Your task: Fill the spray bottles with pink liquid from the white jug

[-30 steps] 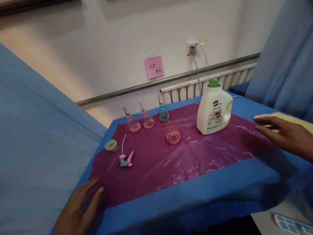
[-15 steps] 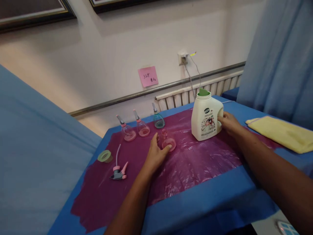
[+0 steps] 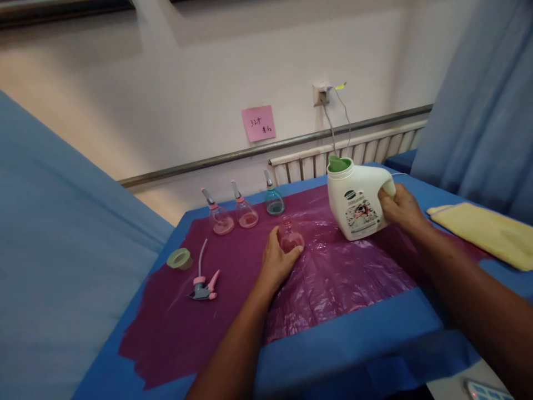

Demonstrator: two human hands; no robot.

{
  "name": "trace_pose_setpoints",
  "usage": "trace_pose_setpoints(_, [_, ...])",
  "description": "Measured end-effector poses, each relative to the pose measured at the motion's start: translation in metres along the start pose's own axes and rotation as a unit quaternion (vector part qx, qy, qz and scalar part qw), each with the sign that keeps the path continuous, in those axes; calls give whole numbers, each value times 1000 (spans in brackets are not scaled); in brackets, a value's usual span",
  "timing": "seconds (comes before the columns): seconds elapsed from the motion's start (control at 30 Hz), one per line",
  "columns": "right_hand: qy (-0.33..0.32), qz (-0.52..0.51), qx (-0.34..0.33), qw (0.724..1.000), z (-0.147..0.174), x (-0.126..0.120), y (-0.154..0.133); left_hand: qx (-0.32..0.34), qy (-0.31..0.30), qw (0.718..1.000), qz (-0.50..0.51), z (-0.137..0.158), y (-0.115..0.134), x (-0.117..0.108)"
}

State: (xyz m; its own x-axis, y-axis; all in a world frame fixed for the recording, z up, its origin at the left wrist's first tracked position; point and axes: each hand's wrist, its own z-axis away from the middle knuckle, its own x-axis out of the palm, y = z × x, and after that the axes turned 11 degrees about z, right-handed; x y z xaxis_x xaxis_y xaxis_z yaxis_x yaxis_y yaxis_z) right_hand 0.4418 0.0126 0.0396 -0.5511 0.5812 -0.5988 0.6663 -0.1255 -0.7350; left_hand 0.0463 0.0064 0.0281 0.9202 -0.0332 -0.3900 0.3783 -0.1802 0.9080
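My left hand [image 3: 280,256] is wrapped round a clear pink spray bottle [image 3: 292,239] without its top, which stands upright on the purple plastic sheet. My right hand [image 3: 400,208] grips the handle of a white detergent jug [image 3: 358,204], now tilted to the left with its green spout uncovered. The jug's mouth is above and to the right of the bottle's neck, apart from it. No stream of liquid shows between them. A grey and pink spray head [image 3: 203,288] with its tube lies left of my left hand, near a pale green cap [image 3: 180,259].
Two pink spray bottles [image 3: 222,221] [image 3: 247,214] and a teal one [image 3: 275,203] stand along the back. A folded yellow cloth [image 3: 485,230] lies at the right. The purple sheet [image 3: 175,328] covers part of the blue table. Behind are a radiator and a wall socket [image 3: 321,94].
My right hand has tipped the jug to the left, with its base off the upright stance. My left hand still holds the pink bottle. The view has shifted slightly.
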Motion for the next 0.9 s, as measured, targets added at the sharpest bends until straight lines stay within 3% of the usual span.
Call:
trace_pose_setpoints(0.2, [29, 69, -37, 996, -8, -11, -45, -16, 33, 999, -19, 6, 8, 5])
trace_pose_setpoints(0.4, [39, 43, -53, 997, -5, 8, -66, -1, 80, 997, 13, 21, 30, -19])
trace_pose_setpoints(0.63, [49, 87, -111, 989, 3, 11, -62, -11, 102, 995, -4, 23, 48, -48])
trace_pose_setpoints(0.9, [50, 30, -51, 997, -6, 2, -34, 8, 98, 994, 46, 8, 20, -40])
